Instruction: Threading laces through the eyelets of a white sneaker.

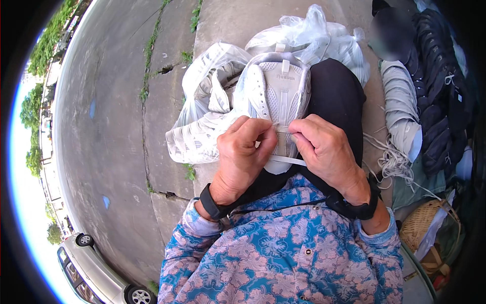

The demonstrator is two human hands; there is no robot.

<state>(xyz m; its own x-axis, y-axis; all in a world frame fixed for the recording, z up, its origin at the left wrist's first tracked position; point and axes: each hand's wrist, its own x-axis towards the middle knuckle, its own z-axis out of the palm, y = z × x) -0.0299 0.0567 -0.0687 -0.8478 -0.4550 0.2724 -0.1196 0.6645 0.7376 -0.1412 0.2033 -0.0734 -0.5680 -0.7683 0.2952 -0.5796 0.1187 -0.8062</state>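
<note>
A pale grey and white shoe upper [284, 93] lies on my lap, its tongue facing up and its row of eyelets showing along the left side. Across its lower part runs a white shoelace [288, 160]. My left hand [242, 148] is closed, thumb and forefinger pinching the lace at the upper's left edge. On the other side my right hand [328, 151] pinches the lace too, close to the right edge. A short stretch of lace spans the gap between both hands. The fingertips partly cover the lower eyelets.
Clear plastic bags [215, 93] of similar pale uppers sit beyond and left of my knees. To the right are a stack of pale uppers [400, 101], dark uppers [438, 86], a bundle of white laces [397, 161] and a wicker basket [421, 223]. A car [98, 273] stands far left.
</note>
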